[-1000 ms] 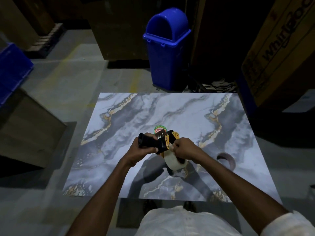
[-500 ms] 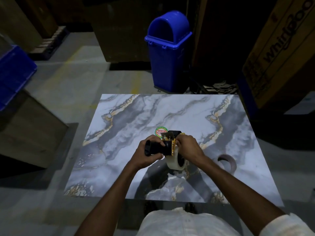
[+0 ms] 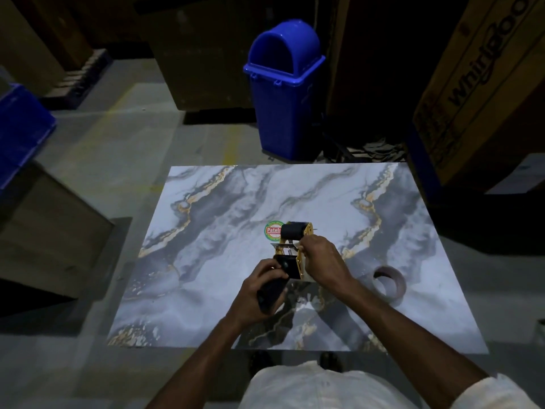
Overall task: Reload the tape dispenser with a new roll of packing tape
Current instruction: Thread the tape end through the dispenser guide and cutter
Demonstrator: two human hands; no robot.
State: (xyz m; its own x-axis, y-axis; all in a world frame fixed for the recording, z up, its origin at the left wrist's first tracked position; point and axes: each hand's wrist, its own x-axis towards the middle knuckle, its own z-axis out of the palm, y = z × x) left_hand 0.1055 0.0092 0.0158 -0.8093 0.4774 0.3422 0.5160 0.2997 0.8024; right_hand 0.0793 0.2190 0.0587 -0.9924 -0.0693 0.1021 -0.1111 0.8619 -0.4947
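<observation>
Above the marble-patterned table I hold a black and gold tape dispenser, its black roller end pointing away from me. My left hand grips its black handle from the left. My right hand covers the dispenser's right side, fingers curled over the frame near the serrated blade. Under that hand a sliver of pale tape roll shows; most of it is hidden. An empty brown cardboard tape core lies on the table to the right of my hands.
A round green and red sticker sits on the tabletop just beyond the dispenser. A blue swing-lid bin stands behind the table. Cardboard boxes rise at the right, a blue crate and a brown box at the left.
The dispenser has turned: its handle swung from pointing left to pointing toward me, and the roller end now faces away. My right hand moved up over the frame, hiding the roll.
</observation>
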